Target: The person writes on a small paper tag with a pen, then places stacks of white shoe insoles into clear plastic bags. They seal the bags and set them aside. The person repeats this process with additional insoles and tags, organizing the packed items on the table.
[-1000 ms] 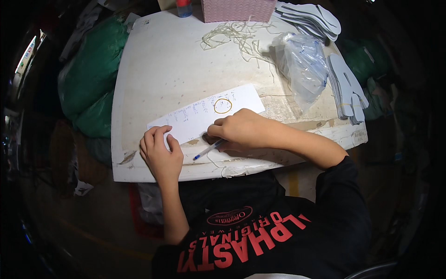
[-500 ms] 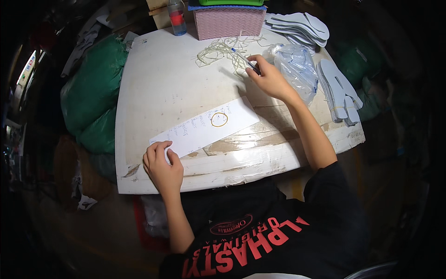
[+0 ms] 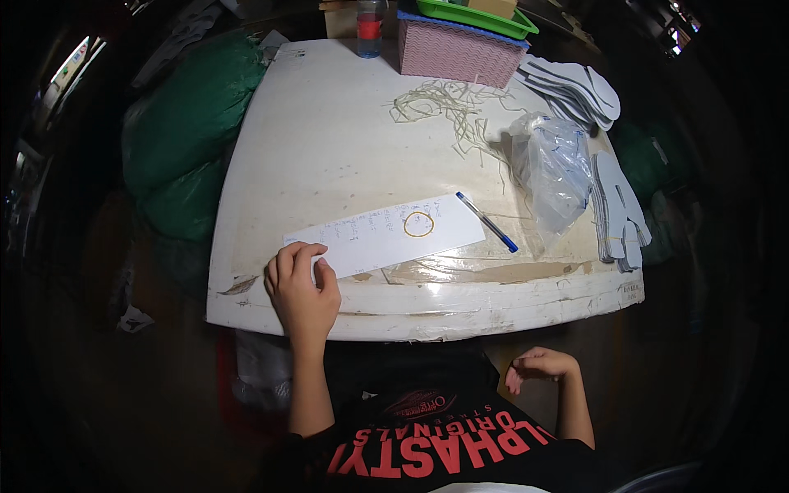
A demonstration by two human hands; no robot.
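Note:
A long white strip of paper (image 3: 382, 246) with handwriting lies slantwise near the table's front edge. Resting on its left end is my left hand (image 3: 304, 283), fingers bent and thumb apart, gripping nothing. A thin yellow-brown ring, like a rubber band (image 3: 408, 232), lies on the strip's right half. Just off that end sits a blue-and-clear pen (image 3: 486, 222), touched by neither hand. Beyond the table's front edge, close to my body, my right hand (image 3: 544, 364) hangs with loosely curled fingers, thumb apart, and nothing visible in them.
Pale cord pieces (image 3: 448, 111) lie tangled at the back of the white table (image 3: 329, 123). A clear plastic bag (image 3: 555, 168) and stacks of grey-white cut pieces (image 3: 610, 214) line the right. Behind stand a pink basket (image 3: 456, 53) and a bottle (image 3: 369, 33); green sacks (image 3: 193, 115) bulge at left.
My right hand has let go of the pen, now lying beside the paper, and has drawn back off the table toward my body. My left hand stays on the paper. The view has shifted.

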